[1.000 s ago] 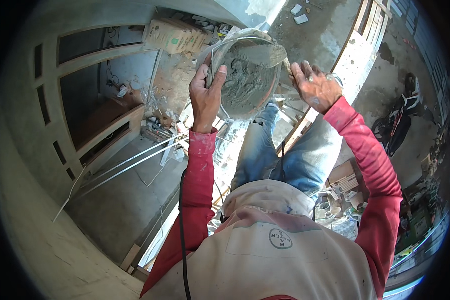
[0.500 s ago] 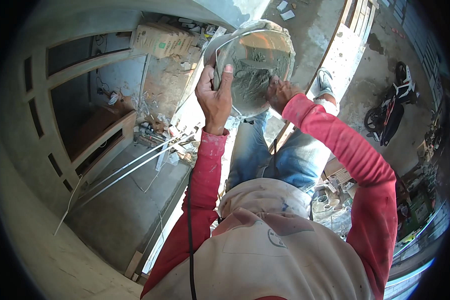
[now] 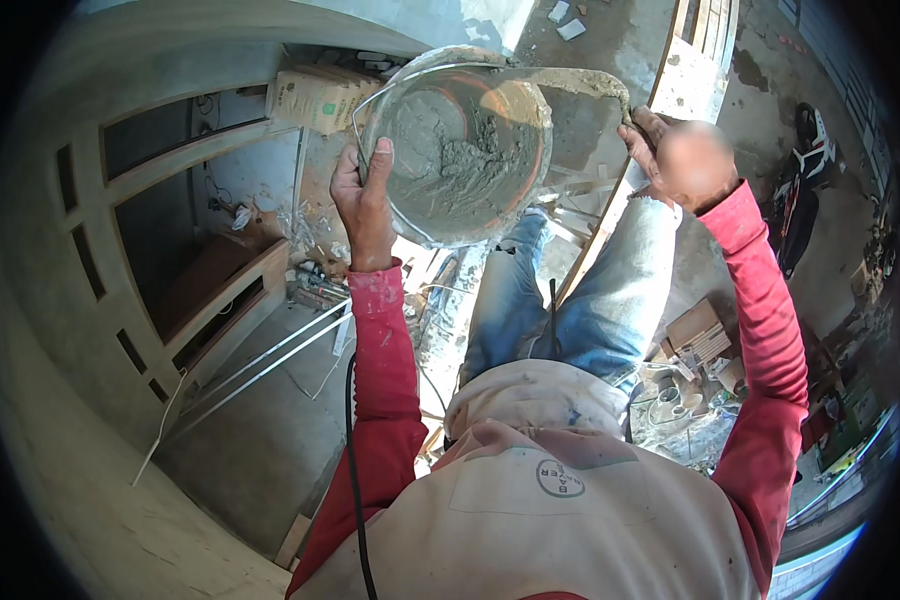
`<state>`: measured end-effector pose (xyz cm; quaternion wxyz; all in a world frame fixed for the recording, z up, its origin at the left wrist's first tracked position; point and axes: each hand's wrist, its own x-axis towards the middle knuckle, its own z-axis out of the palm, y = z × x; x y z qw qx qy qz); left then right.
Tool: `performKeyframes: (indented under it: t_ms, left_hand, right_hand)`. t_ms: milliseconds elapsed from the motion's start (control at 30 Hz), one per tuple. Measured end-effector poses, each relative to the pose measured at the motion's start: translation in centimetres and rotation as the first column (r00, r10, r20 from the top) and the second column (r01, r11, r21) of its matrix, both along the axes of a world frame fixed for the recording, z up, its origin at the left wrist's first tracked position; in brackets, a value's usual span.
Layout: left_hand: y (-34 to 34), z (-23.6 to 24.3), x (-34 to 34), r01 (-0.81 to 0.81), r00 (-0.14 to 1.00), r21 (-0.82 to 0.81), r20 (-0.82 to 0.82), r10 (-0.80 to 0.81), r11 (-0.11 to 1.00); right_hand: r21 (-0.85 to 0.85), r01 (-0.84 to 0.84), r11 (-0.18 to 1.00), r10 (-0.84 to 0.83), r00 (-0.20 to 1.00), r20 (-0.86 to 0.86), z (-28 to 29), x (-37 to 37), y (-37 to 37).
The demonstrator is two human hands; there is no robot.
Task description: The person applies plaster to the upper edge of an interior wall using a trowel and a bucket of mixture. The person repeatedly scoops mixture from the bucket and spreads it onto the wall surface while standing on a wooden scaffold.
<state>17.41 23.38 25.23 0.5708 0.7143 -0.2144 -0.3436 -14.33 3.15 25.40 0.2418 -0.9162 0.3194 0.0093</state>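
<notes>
A round bucket (image 3: 542, 150) is tipped so that its mouth faces me. Wet grey mortar (image 3: 435, 165) lies inside and coats its wall. My left hand (image 3: 367, 205) grips the bucket's left side, thumb over the rim beside the wire bail. Out to the right, my right hand (image 3: 678, 165) is closed on a mortar-coated trowel (image 3: 590, 79). The trowel's far end reaches back to the bucket's upper right rim; I cannot tell whether they touch. A blurred patch hides part of the right hand.
I stand on a raised plank (image 3: 690, 85). A cardboard box (image 3: 315, 100) and rubble lie below on the left, near a plastered frame (image 3: 135, 260) with openings. Two pale poles (image 3: 260, 365) slant across. A motorcycle (image 3: 805, 195) stands to the right. A black cable (image 3: 352, 470) hangs along my left arm.
My right hand has come out of the bucket and moved right with the trowel. The bucket has shifted left in my left hand, showing more of the mortar.
</notes>
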Motion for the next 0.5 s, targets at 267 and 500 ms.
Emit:
performKeyframes:
  t_ms: [267,500]
  left_hand:
    - [-1.0,1.5,2.5,0.052,0.944,-0.109,-0.319,-0.085,0.993]
    - [0.6,-0.7,3.6,-0.097,0.925,-0.105,-0.376,0.051,0.990]
  right_hand:
    - [-0.028,-0.080,0.996,0.076,0.991,-0.111,0.4,1.8,-2.8]
    - [0.557,0.080,0.827,-0.038,0.996,-0.087,-0.4,0.9,4.5]
